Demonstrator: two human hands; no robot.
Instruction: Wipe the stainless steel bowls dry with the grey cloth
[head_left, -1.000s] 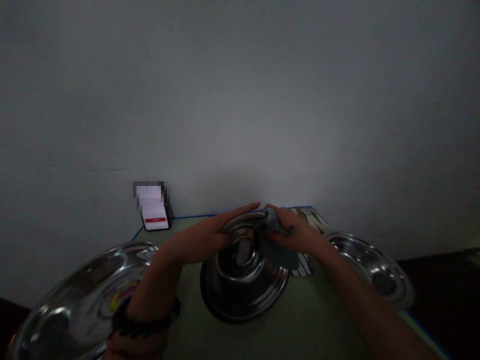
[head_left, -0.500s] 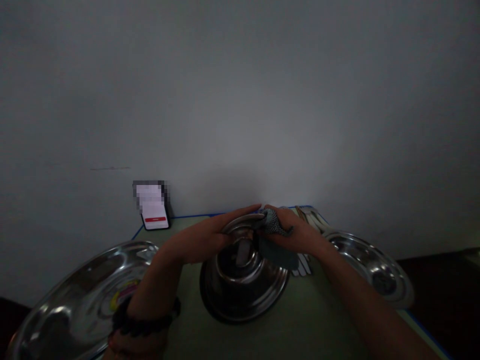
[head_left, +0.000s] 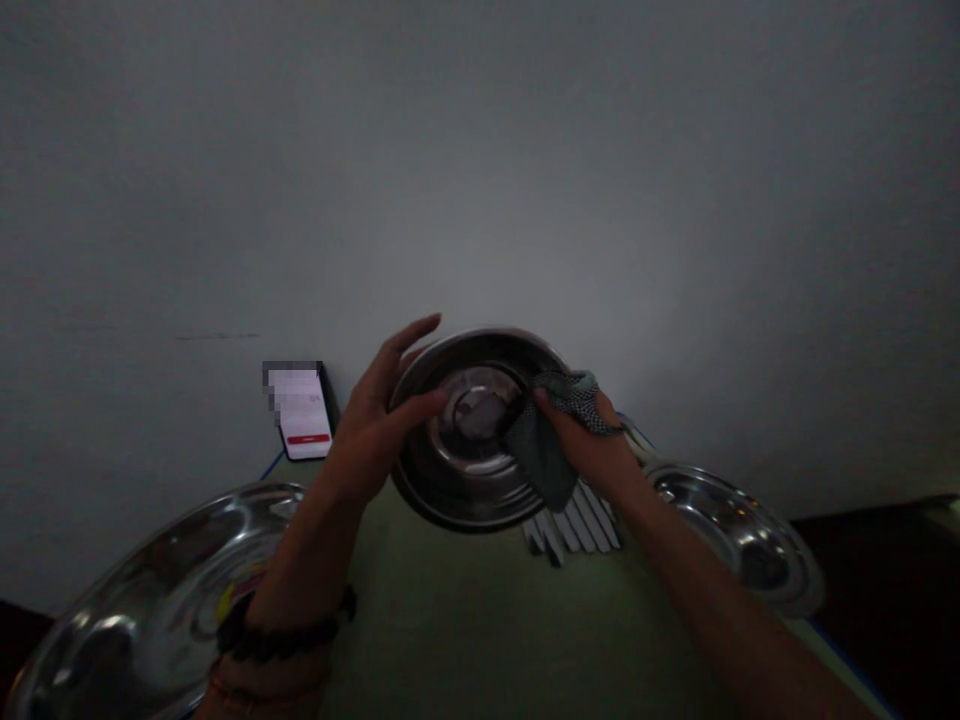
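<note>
A shiny stainless steel bowl [head_left: 480, 500] is held up over the table, its round face tilted toward me. My left hand [head_left: 379, 420] grips its left rim, the thumb laid across the near face and the fingers behind the edge. A grey-green cloth [head_left: 551, 465] with a checked part is bunched in my right hand [head_left: 589, 435]. That hand presses the cloth against the right side of the bowl, with its thumb on the near face. The fingers behind the bowl and cloth are hidden.
A large steel basin [head_left: 112, 620] stands at the left, partly behind my forearm. Another steel basin [head_left: 787, 560] is at the right edge. Several pale cutlery handles [head_left: 589, 520] lie fanned on the green table [head_left: 480, 620]. A lit phone [head_left: 304, 415] leans against the wall [head_left: 480, 180].
The bowl has risen off the lower position and tilted, so its round face turns toward me. Both hands moved with it, and more cutlery handles show below.
</note>
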